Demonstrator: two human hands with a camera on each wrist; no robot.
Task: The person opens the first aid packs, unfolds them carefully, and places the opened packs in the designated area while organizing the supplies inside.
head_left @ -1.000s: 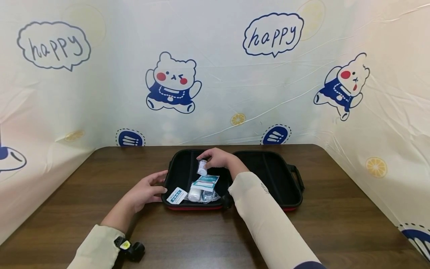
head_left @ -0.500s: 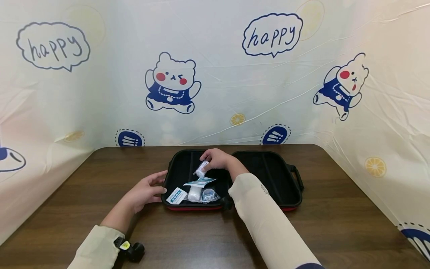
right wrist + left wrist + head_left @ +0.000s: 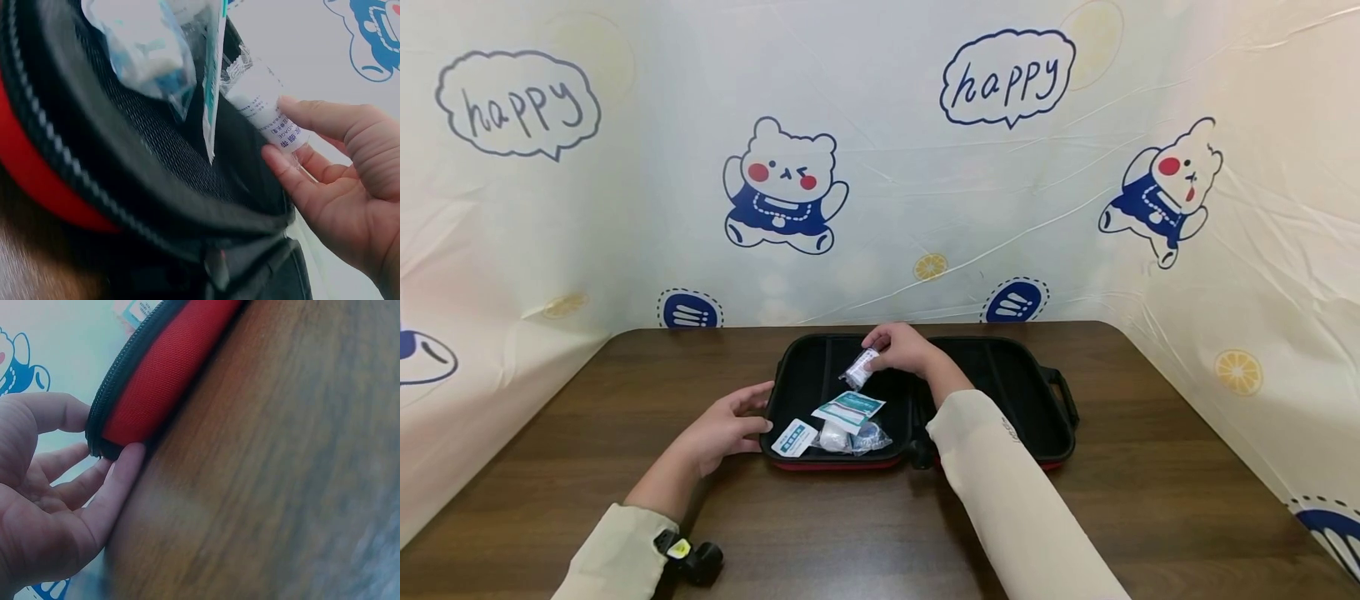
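An unfolded case [image 3: 904,460], black inside and red outside, lies on the table. My left hand [image 3: 726,425] holds its left edge; in the left wrist view, its fingers [image 3: 119,487] meet the zipped rim and red side wall [image 3: 169,375]. Over the left half, my right hand [image 3: 902,348] pinches a small white bandage roll [image 3: 861,369] in clear wrapping, its printed label showing in the right wrist view [image 3: 265,112]. Just below the roll, a green-and-white packet [image 3: 848,408] lies on clear-wrapped items [image 3: 835,437]. A white-and-blue packet [image 3: 794,437] lies in the front left corner.
The right half of the case [image 3: 1000,392] has a handle [image 3: 1063,396] on its outer side. Both stand on a brown wooden table [image 3: 820,533], with a printed cloth [image 3: 895,183] hanging behind and at the sides.
My right hand has moved slightly up and right with the bandage roll, away from the packets. The green-and-white packet has shifted and turned a little. My left hand stays at the case edge.
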